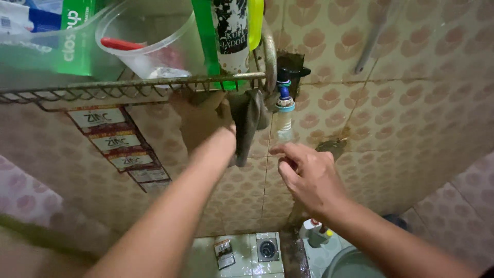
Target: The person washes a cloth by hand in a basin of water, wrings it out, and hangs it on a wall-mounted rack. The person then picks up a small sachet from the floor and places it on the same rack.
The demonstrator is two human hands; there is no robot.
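Left hand grips the grey cloth under the wire rack; right hand (fingers loosely open) reaches toward the tap just above, needing a turn.

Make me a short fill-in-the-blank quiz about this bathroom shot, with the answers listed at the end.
1. The left hand reaches up under the wire ____.
2. A dark cloth hangs from the rack, beside the ____ hand.
3. The right hand is held just below the ____, which has a blue handle.
4. The clear plastic cup on the rack holds something ____ in colour.

Missing words: rack; left; tap; red
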